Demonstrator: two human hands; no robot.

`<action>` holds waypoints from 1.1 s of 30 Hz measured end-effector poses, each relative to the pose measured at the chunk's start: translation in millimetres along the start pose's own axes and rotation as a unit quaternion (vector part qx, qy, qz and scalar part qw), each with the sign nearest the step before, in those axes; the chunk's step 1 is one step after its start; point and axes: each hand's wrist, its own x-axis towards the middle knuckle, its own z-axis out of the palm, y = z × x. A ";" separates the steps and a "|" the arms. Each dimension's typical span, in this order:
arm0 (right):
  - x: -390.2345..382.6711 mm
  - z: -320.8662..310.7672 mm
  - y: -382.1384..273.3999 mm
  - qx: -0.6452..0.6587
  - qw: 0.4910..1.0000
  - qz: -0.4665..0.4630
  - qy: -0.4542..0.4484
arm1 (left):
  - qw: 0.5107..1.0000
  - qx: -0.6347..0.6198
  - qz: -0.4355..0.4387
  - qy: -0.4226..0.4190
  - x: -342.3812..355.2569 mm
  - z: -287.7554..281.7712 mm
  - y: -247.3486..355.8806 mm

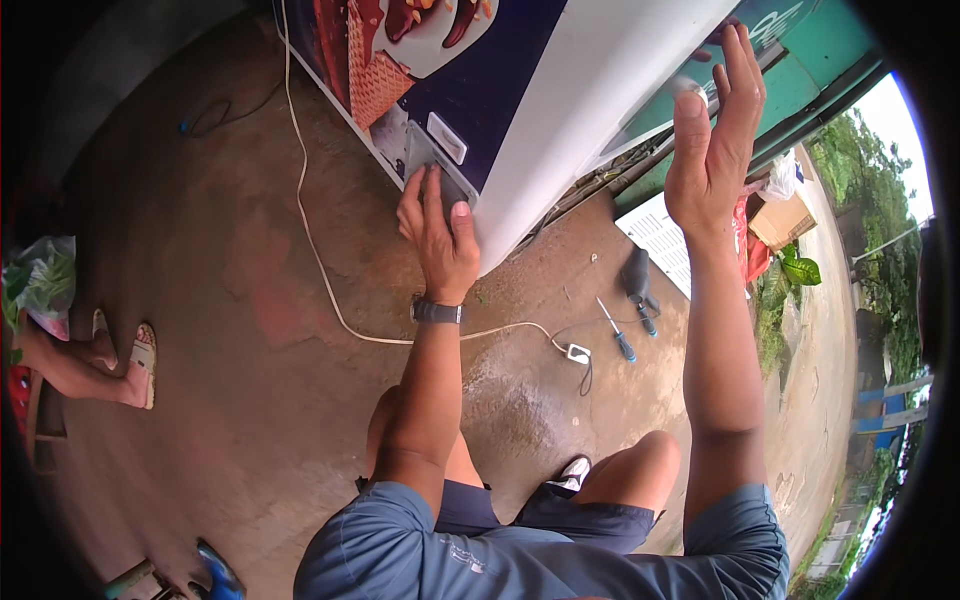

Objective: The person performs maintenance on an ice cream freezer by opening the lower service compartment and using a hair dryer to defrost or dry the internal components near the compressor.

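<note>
A white freezer cabinet (545, 130) with a dark blue printed front and an ice-cream cone picture stands before me. My left hand (438, 240), a dark watch on its wrist, lays its fingers on a grey panel (455, 187) low on the front. Just above them is a white recessed handle-like piece (447, 138). Raised at the cabinet's right side, my right hand (712, 150) has straight fingers and its thumb apart. Nothing shows in its palm; whether its fingertips touch the cabinet I cannot tell.
Two blue-handled screwdrivers (624, 345) (648, 322) lie on the wet floor beside a dark, dryer-shaped tool (636, 275). A white cord (318, 265) runs to a white socket block (578, 353). A printed sheet (655, 240) and cardboard box (785, 220) are at right. Another person's sandalled feet (143, 370) are left.
</note>
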 end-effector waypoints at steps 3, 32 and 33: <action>0.8 -6.9 2.2 -0.018 1.000 -0.006 0.006 | 1.000 0.005 -0.001 -0.001 0.1 3.9 1.1; -23.1 -65.5 51.8 0.119 0.987 0.106 -0.017 | 0.999 -0.018 0.028 -0.034 2.3 4.6 15.1; -29.2 -69.2 51.1 0.123 0.980 0.153 -0.015 | 0.999 -0.018 0.030 -0.037 1.4 4.5 14.5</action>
